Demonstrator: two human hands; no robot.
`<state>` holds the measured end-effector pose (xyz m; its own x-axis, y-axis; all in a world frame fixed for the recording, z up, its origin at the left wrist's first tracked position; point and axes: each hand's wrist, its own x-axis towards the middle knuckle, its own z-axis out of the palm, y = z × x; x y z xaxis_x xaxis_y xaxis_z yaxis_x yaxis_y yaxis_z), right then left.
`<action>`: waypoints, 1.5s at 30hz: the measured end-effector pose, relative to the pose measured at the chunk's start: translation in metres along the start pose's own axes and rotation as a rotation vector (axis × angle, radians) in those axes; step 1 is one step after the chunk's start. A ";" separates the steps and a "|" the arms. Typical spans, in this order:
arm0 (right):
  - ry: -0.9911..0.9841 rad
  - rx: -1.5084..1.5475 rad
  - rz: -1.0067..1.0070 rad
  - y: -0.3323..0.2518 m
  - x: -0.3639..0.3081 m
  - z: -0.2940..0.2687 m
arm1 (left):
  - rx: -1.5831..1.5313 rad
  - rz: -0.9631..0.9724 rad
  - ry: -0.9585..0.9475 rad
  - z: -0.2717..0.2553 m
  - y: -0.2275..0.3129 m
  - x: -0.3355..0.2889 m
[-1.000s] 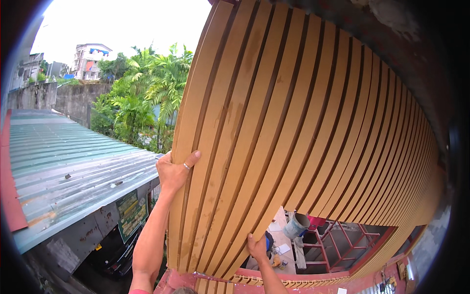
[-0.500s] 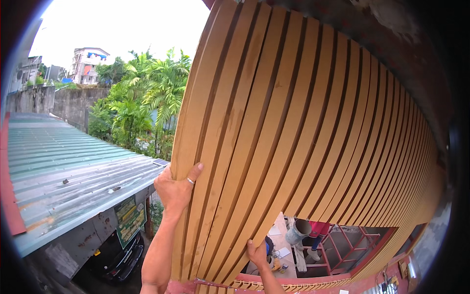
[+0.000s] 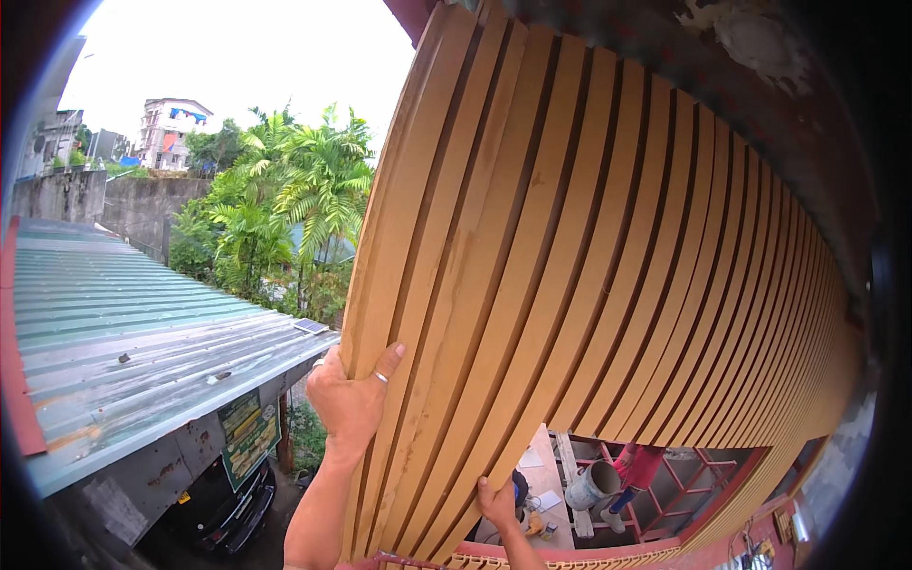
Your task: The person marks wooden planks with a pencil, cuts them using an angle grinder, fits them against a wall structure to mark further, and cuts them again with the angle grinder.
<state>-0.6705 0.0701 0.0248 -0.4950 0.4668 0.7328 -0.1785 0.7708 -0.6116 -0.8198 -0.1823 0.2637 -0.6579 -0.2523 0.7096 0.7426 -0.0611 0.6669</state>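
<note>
A tan slatted panel [image 3: 513,247] with dark grooves runs from the upper middle to the lower middle. My left hand [image 3: 350,391] is closed round its left edge, the ringed thumb on the front face and most of the other fingers hidden behind. Lower down, my right hand [image 3: 497,503] grips the panel at the edge of a window-like opening, thumb in front and fingers largely out of sight. A lengthwise joint between panel strips shows right of my left hand. More slatted cladding [image 3: 750,294] continues to the right.
Through the opening below, a grey bucket [image 3: 593,484], a person in a red top [image 3: 638,469] and red metal framing [image 3: 698,480] show. A corrugated roof [image 3: 142,323] lies lower left, above a dark car [image 3: 223,513]. Palms [image 3: 313,180] stand beyond; a dark overhang [image 3: 760,85] sits above.
The left panel edge and both hands sit slightly differently in the picture, my left hand lower and farther right. The dark seam near the left strips now looks closed up. Both grips stay.
</note>
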 end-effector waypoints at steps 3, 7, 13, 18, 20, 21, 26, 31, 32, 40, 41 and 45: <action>0.006 -0.050 -0.013 0.010 -0.002 -0.001 | -0.001 -0.009 -0.016 -0.002 0.004 0.001; -0.039 -0.021 0.033 0.007 -0.001 0.000 | -0.086 -0.019 -0.046 0.000 -0.005 0.018; -0.009 0.014 0.015 0.005 0.000 0.001 | -0.090 -0.068 -0.048 0.004 -0.001 0.024; -0.011 -0.021 0.032 0.007 -0.001 -0.002 | -0.031 -0.097 -0.091 0.004 0.008 0.024; 0.002 -0.002 0.058 -0.005 -0.001 0.003 | -0.015 -0.083 -0.091 0.001 0.008 0.028; 0.012 0.011 0.085 -0.009 -0.001 0.005 | -0.025 -0.076 -0.076 0.000 0.006 0.028; -0.008 0.020 0.116 -0.001 -0.001 0.000 | -0.049 -0.090 -0.094 0.004 0.007 0.026; -0.046 0.052 0.175 -0.005 -0.001 -0.002 | -0.023 -0.099 -0.090 0.003 0.003 0.026; -0.059 0.059 0.186 -0.008 -0.001 -0.003 | -0.023 -0.093 -0.089 0.002 0.005 0.026; -0.141 0.086 0.211 -0.001 -0.003 -0.010 | -0.024 -0.096 -0.095 0.002 0.014 0.027; -0.135 0.081 0.223 -0.003 -0.004 -0.011 | -0.021 -0.096 -0.095 0.004 0.014 0.027; -0.095 0.062 0.176 -0.018 -0.006 -0.012 | -0.045 -0.051 -0.077 0.005 0.001 0.028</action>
<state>-0.6542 0.0588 0.0350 -0.6003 0.5471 0.5834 -0.1323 0.6514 -0.7471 -0.8382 -0.1842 0.2854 -0.7014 -0.1729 0.6915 0.7117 -0.1158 0.6929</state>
